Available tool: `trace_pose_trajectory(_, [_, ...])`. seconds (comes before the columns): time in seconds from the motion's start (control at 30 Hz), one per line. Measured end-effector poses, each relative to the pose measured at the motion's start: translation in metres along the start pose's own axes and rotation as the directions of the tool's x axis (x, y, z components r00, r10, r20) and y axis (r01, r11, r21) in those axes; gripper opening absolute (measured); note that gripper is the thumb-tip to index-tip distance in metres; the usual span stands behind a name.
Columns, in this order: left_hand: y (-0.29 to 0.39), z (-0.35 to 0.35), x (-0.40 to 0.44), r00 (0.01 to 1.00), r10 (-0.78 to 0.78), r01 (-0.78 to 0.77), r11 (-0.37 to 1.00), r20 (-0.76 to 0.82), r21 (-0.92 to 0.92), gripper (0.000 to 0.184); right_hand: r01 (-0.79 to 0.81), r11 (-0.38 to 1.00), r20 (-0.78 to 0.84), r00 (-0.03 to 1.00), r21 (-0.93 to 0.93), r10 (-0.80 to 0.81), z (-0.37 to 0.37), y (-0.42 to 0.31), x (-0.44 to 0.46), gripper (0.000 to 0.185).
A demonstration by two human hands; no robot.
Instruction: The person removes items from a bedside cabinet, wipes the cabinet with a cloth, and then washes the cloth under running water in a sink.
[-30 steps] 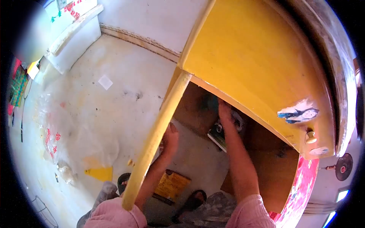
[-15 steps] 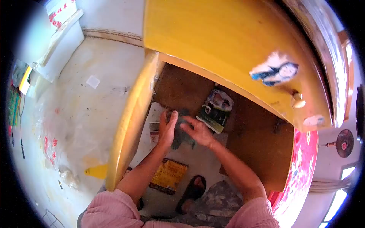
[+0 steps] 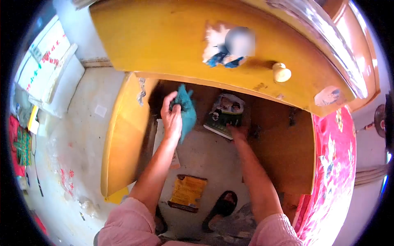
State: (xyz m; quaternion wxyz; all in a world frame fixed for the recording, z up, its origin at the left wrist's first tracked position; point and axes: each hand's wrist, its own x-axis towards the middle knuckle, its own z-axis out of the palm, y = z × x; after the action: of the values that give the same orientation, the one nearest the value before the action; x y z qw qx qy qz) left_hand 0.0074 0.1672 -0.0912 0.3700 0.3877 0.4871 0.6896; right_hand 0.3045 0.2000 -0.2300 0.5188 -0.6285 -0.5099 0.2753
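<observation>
The left forearm (image 3: 154, 172) reached up from the lower left of the frame, and the left hand (image 3: 173, 121), just left of centre, had its fingers (image 3: 168, 99) curled around a teal cloth (image 3: 188, 117). The right forearm (image 3: 258, 176) slanted up from the lower right; the right hand (image 3: 239, 133) met the lower edge of a green book (image 3: 223, 118), right of centre, though whether its shadowed fingers gripped it, I could not tell.

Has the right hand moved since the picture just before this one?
Yes. The right hand has moved rightward, farther from the yellow packet on the floor, and is now at the green book.
</observation>
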Motion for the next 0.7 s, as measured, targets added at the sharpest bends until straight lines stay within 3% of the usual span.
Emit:
trace_pose_trajectory(0.07, [-0.013, 0.004, 0.016, 0.961, 0.272, -0.259, 0.839, 0.045, 0.479, 0.044, -0.213, 0.976, -0.035, 0.977, -0.049, 0.212, 0.002, 0.01, -0.001, 0.077])
trace_pose_trajectory(0.1, [-0.033, 0.002, 0.018, 0.974, 0.206, -0.226, 0.81, 0.099, 0.54, 0.05, -0.359, 0.931, -0.04, 0.933, -0.072, 0.357, 0.0, 0.005, -0.001, 0.075])
trace_pose_trajectory(0.13, [-0.058, -0.003, 0.018, 0.985, 0.087, -0.165, 0.719, 0.148, 0.675, 0.053, -0.577, 0.811, -0.025, 0.816, -0.098, 0.578, -0.005, -0.037, -0.013, 0.069])
trace_pose_trajectory(0.17, [-0.094, -0.013, 0.017, 0.978, 0.015, -0.179, 0.57, 0.208, 0.802, 0.056, -0.691, 0.72, 0.022, 0.72, -0.072, 0.693, -0.009, -0.047, -0.02, 0.064])
trace_pose_trajectory(0.2, [-0.118, -0.02, 0.014, 0.966, -0.066, -0.205, 0.397, 0.251, 0.895, 0.061, -0.79, 0.61, 0.068, 0.606, -0.061, 0.792, -0.014, -0.057, -0.026, 0.059])
trace_pose_trajectory(0.23, [-0.115, -0.017, 0.009, 0.956, 0.014, -0.283, 0.291, 0.292, 0.914, 0.061, -0.818, 0.575, 0.15, 0.568, -0.001, 0.809, -0.022, -0.049, -0.037, 0.054])
trace_pose_trajectory(0.27, [-0.109, -0.011, 0.01, 0.947, 0.011, -0.312, 0.27, 0.321, 0.911, 0.057, -0.844, 0.533, 0.233, 0.53, 0.056, 0.815, -0.028, -0.043, -0.049, 0.05])
trace_pose_trajectory(0.33, [-0.102, 0.005, 0.008, 0.929, -0.005, -0.36, 0.235, 0.371, 0.903, 0.049, -0.839, 0.526, 0.276, 0.543, 0.139, 0.793, -0.044, -0.078, -0.089, 0.048])
trace_pose_trajectory(0.43, [-0.129, 0.041, 0.003, 0.769, -0.232, -0.491, 0.384, 0.596, 0.782, 0.037, -0.857, 0.427, 0.339, 0.509, 0.289, 0.792, -0.065, -0.082, -0.147, 0.043])
trace_pose_trajectory(0.53, [-0.108, 0.063, -0.015, 0.601, -0.082, -0.554, 0.675, 0.795, 0.487, 0.027, -0.843, 0.193, 0.423, 0.434, 0.503, 0.795, -0.095, -0.079, -0.195, 0.037])
trace_pose_trajectory(0.6, [-0.085, 0.061, 0.011, 0.37, -0.395, -0.071, 0.891, 0.841, 0.449, 0.027, -0.816, 0.177, 0.434, 0.46, 0.55, 0.775, -0.111, -0.077, -0.217, 0.036])
trace_pose_trajectory(0.63, [-0.074, 0.059, 0.025, 0.192, -0.486, 0.198, 0.87, 0.852, 0.452, 0.026, -0.807, 0.256, 0.409, 0.51, 0.533, 0.757, -0.116, -0.074, -0.226, 0.037])
trace_pose_trajectory(0.67, [-0.063, 0.059, 0.033, 0.157, -0.748, 0.494, 0.625, 0.645, 0.605, 0.031, -0.789, 0.336, 0.384, 0.562, 0.514, 0.733, -0.12, -0.07, -0.233, 0.038])
trace_pose_trajectory(0.7, [-0.069, 0.059, 0.046, 0.288, -0.835, 0.583, 0.542, 0.469, 0.606, 0.032, -0.8, 0.378, 0.403, 0.572, 0.466, 0.715, -0.119, -0.06, -0.24, 0.04])
